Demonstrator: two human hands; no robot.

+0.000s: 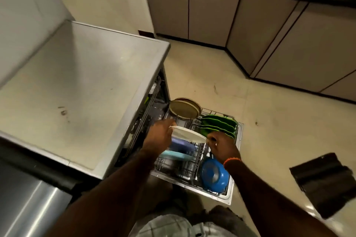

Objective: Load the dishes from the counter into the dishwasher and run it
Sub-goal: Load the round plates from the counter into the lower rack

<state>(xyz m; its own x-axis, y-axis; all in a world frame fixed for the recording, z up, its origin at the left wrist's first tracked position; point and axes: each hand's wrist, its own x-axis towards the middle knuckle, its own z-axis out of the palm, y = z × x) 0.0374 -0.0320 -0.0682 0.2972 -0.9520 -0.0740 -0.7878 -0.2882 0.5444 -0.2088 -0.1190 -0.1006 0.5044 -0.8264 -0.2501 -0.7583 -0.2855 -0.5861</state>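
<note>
Both hands hold 1 white plate (189, 134) above the pulled-out lower rack (192, 169): the left hand (159, 136) grips its left rim, the right hand (221, 145) pinches its right rim. To seat it well, tip it upright and lower it into a free slot between the green plates (219, 125) and the blue lids (182, 147), without knocking either.

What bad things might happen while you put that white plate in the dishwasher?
The white plate is held only at its edges by the left hand and right hand, so it might slip onto the rack. Going down, it might knock the green plates or the purple and light blue dishes under it.
</note>
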